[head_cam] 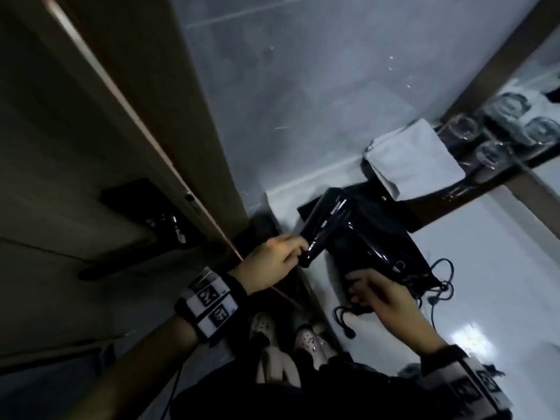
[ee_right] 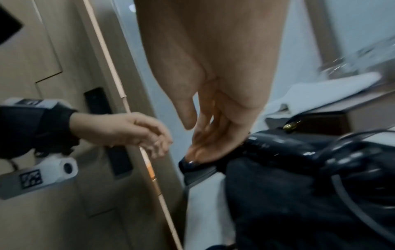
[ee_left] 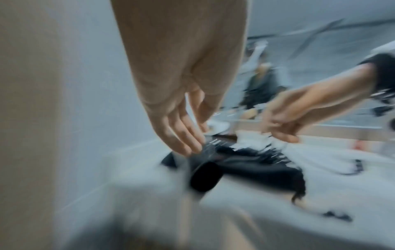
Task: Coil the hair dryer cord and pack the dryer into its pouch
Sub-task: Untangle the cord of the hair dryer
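Note:
The glossy black hair dryer point(head_cam: 357, 237) point(ee_right: 278, 143) lies on the black pouch point(head_cam: 381, 216) at the white counter's point(head_cam: 491, 283) left end. Its cord point(ee_right: 335, 186) loops over the body. My left hand point(head_cam: 291, 253) point(ee_left: 192, 145) point(ee_right: 158, 145) reaches to the end of the dryer's handle with loose, nearly straight fingers and grips nothing. My right hand point(head_cam: 360, 287) point(ee_right: 198, 152) lies against the dryer's near end and the pouch's edge. Its fingers are flat and the thumb stands apart. The pouch's drawstrings point(head_cam: 342, 316) trail on the counter. The left wrist view is blurred.
A folded white towel point(head_cam: 409, 159) lies behind the pouch. Upturned glasses point(head_cam: 491, 147) stand on a dark tray at the back right. A wooden panel's edge point(head_cam: 151, 140) runs close on the left, and a grey wall stands behind. My feet point(head_cam: 263, 328) show below the counter's edge.

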Demonstrator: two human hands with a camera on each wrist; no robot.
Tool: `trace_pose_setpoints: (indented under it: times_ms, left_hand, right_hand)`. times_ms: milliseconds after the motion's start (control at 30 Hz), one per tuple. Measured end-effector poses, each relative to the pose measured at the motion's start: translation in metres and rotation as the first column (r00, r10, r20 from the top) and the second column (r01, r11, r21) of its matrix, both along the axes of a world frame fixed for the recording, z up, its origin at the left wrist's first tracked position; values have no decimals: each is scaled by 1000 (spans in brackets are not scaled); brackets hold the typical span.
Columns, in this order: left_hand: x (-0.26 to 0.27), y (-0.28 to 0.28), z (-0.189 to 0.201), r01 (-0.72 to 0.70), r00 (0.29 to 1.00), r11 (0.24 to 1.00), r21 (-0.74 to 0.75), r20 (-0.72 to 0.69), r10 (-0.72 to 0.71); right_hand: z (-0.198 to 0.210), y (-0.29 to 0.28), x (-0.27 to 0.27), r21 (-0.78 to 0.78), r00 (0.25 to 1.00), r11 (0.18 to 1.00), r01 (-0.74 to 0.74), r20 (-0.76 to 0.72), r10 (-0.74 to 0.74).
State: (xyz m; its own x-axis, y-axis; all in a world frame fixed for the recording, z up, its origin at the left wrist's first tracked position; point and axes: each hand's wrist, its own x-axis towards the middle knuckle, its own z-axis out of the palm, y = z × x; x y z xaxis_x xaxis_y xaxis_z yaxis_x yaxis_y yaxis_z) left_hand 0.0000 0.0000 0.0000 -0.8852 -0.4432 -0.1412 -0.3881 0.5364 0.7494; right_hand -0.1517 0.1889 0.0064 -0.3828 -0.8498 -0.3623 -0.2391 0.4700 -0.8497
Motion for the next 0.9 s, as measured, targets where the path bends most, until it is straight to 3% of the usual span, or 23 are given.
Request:
trace_pose_setpoints:
  times_ms: [67,167,333,467,567,667,767,867,900]
  left_hand:
    - [-32,10,4,13,1000,994,-108,13,-11]
    - [-77,28,10,134,989,968,-214,97,-116]
    - [-132,60,-6,408,913,813,-415,216,-347]
    - [-158,82,-23,578,813,657,-484,413,-411]
    - [-171,89,-35,640,756,590,-493,541,-368]
    - [-176,91,-39,695,704,517,-499,617,-351]
    - [-174,89,-36,725,684,415,-550,643,-344]
    - [-169,90,-36,721,692,313,-618,632,-348]
    - [-167,88,-36,720,693,313,-620,616,-374]
  right_hand:
    - [1,6,-13,-85,989,985,148,2,-148]
    - [-2,17,-28,-177,963,952,250,-56,-263]
    - [-19,38,-58,-188,913,941,280,-251,-322]
    - [-41,47,-79,-52,880,986,161,-445,-167]
    - [-57,48,-92,130,794,988,86,-608,11]
    - [-68,46,-100,290,759,956,47,-632,154]
    - [-71,45,-106,307,764,951,46,-624,164]
    - [-68,49,-110,406,715,914,-9,-636,290]
    - [-65,50,-111,433,689,901,-1,-653,314]
